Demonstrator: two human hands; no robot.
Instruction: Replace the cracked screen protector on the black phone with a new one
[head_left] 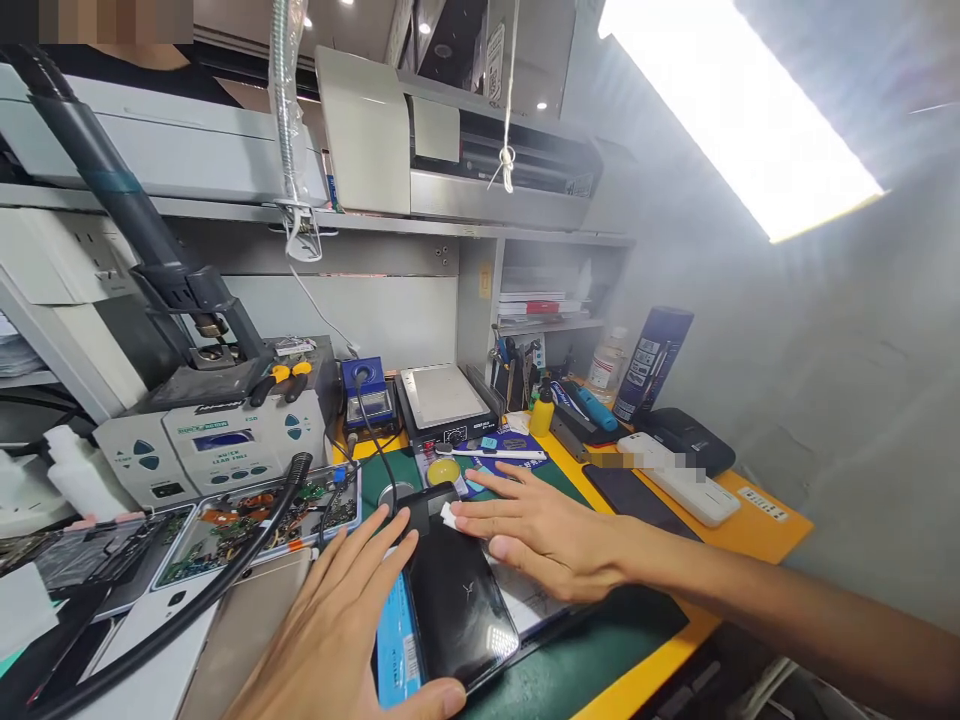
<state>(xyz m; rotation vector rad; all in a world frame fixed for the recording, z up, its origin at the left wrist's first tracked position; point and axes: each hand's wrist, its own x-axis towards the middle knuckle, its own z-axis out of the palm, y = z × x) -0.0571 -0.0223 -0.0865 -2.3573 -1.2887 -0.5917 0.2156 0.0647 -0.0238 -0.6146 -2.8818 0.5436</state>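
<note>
A black phone (457, 590) lies face down on a blue packet (395, 640) over the green mat (622, 640). My left hand (337, 620) is spread at the phone's left side, its fingertips near the upper edge and its thumb by the lower end; nothing shows in it. Beside the phone's upper right, my right hand (547, 530) has its fingers stretched out, and the index fingertip presses on a small white piece (448, 515) at the phone's edge. Under the right hand, a light flat item (525, 595) is partly hidden.
A tray of circuit parts (255, 520) and a black hose (225, 575) are at left, before a soldering station (217, 440). A heating plate (442, 395) stands behind. At right are a yellow bottle (541, 410), a white power bank (679, 478) and a dark slab (637, 500).
</note>
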